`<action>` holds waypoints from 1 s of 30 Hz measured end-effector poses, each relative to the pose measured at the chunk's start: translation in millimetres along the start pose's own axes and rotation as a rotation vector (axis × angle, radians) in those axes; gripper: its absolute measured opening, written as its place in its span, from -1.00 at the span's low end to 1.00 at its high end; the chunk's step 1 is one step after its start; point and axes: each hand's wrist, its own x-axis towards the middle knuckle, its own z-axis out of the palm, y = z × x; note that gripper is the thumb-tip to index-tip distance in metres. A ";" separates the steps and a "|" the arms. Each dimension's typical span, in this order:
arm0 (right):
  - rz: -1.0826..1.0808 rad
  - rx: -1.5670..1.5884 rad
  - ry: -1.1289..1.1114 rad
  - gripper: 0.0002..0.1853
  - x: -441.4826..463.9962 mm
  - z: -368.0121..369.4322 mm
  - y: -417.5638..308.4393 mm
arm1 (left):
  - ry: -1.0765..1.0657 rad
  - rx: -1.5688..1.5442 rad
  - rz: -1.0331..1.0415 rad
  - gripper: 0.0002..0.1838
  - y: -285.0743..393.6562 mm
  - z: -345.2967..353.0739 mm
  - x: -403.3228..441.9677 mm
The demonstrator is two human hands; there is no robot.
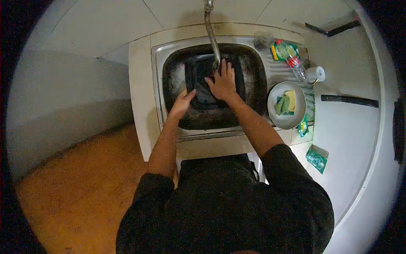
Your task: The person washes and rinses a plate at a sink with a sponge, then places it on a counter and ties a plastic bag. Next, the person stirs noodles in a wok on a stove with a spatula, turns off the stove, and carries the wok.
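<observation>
Spanning the middle of the head view, the tiled worktop [141, 89] carries a metal sink [169, 116] whose dark basin makes the outline of the black tray [203, 95] in it hard to trace; the tray's upper right part is further hidden by the right hand [223, 84] and the curved tap [211, 36]. The tray lies between and beneath the two hands: the left hand [182, 103] is partly curled at its left side, near the lower corner, though whether it grips the edge cannot be told; the right hand is open, palm down with fingers spread, over the tray's right half and closed on nothing. The tap's spout reaches down to the fingers of the right hand, standing in the way above the tray. Right of the basin, the ribbed drainboard [272, 67] bears a pale bowl [275, 120] holding a yellow sponge [291, 98] and a green pad [282, 106]. Above the bowl lie a clear bottle [297, 65] with a red cap, a green packet [279, 52] partly behind it, and a white cup-like object [316, 74]; a small green sachet [303, 127] lies near the bowl's lower right.
</observation>
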 end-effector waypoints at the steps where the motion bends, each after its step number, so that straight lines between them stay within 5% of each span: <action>1: 0.081 -0.096 0.137 -0.31 4.2 6.2 -7.6 | -0.001 0.012 -0.008 -0.51 -6.4 1.4 4.0; 2: 0.088 -0.086 0.134 -0.31 4.2 11.0 -14.9 | -0.034 -0.044 -0.009 -0.53 -14.4 2.7 9.0; 5: -0.348 0.122 -0.175 -0.40 -0.5 2.5 -27.3 | -0.038 -0.128 0.033 -0.57 -24.8 -7.3 18.0; 10: -0.079 -0.108 -0.013 -0.38 14.0 -6.3 4.9 | -0.023 -0.092 0.174 -0.53 0.8 -2.2 -1.6; 12: -0.038 -0.135 0.044 -0.37 3.1 -7.6 2.4 | 0.015 -0.017 0.028 -0.49 -0.2 -0.7 2.7; 14: -0.199 -0.100 0.023 -0.43 -10.9 -24.3 11.1 | 0.030 0.064 -0.106 -0.45 6.3 4.8 12.9; 16: -0.405 -0.014 -0.149 -0.59 -27.8 -53.0 36.1 | 0.051 -0.024 0.037 -0.42 11.0 8.8 19.3; 18: -0.094 -0.013 -0.007 -0.82 -44.3 -104.6 61.1 | 0.042 -0.071 0.115 -0.41 16.5 17.8 34.2; 21: 0.372 -0.114 0.332 -0.62 -90.8 -145.2 120.7 | 0.202 0.011 0.234 -0.48 32.0 39.3 50.5; 24: 0.675 -0.247 0.272 -0.54 -126.9 -138.5 173.2 | 0.236 0.333 0.080 -0.56 43.1 48.7 70.2; 25: 0.684 -0.249 0.272 -0.54 -135.5 -132.6 177.3 | 0.228 0.337 0.080 -0.56 44.1 54.3 67.7; 27: 0.611 -0.400 0.219 -0.47 -143.8 -122.3 180.3 | 0.291 0.307 0.400 -0.60 49.0 61.0 61.5; 30: 0.598 -0.415 0.176 -0.50 -136.5 -116.7 185.4 | 0.336 0.407 0.362 -0.62 56.5 56.6 49.3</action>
